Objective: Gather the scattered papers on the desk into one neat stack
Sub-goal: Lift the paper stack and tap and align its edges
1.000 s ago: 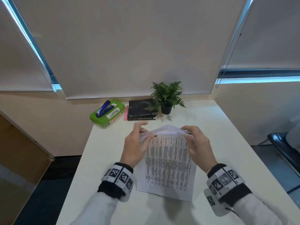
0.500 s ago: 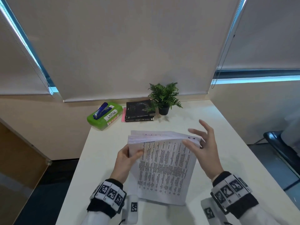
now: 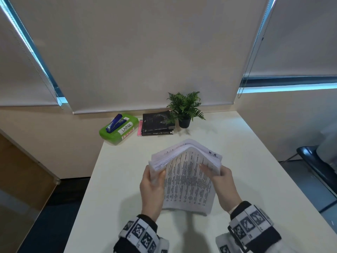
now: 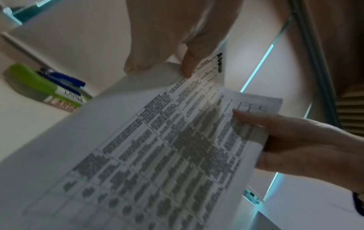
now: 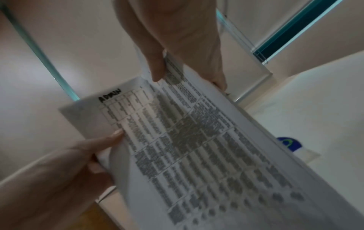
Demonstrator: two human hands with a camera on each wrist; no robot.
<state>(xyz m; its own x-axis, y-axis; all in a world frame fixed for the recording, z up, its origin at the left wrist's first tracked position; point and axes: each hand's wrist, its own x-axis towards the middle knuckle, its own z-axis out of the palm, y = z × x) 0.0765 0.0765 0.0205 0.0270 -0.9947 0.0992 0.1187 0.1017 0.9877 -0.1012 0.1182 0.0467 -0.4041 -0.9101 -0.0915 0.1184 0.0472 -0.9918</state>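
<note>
Both hands hold the stack of papers up on its bottom edge over the desk: left hand and right hand each pinch a side. Thin sheets look light, floppy and slidy, so gripping both sides seems best

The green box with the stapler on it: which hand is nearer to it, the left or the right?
Left. The left hand grips the paper stack's left edge, on the green box's side. The right hand holds the stack's right edge, farther away.
</note>
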